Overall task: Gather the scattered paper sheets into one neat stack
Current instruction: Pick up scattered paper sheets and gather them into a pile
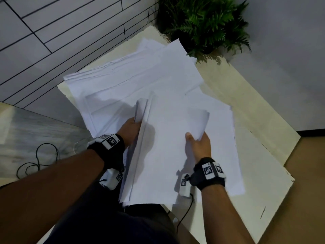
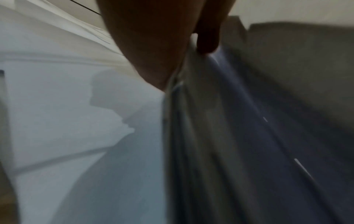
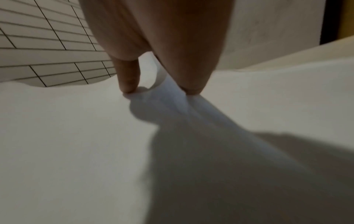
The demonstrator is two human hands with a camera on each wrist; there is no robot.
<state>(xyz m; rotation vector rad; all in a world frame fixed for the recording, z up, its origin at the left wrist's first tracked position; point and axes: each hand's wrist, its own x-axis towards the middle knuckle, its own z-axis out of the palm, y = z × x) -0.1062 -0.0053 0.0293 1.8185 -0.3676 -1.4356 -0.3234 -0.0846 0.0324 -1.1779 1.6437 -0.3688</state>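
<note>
Left hand [image 1: 131,128]: nearest the head camera with its dark wrist strap, it grips the left edge of the gathered bundle of white paper sheets [image 1: 158,147], fingers hidden under the paper.
Gathered bundle: lifted and tilted over the near edge of the pale cream counter [image 1: 255,106], between the two hands.
Loose white sheets [image 1: 123,76]: spread overlapping on the counter beyond and to the left of the bundle.
Right hand [image 1: 200,143]: pinches a curled-up white sheet [image 1: 198,122] on top of the bundle, thumb on the sheet.
Green leafy plant [image 1: 207,23]: at the counter's far corner.
Left wrist view: blurred; a finger [image 2: 206,37] curled over the bundle's layered edges.
Right wrist view: two fingertips [image 3: 128,84] pressing down on paper, grey tiled wall [image 3: 47,53] behind.
</note>
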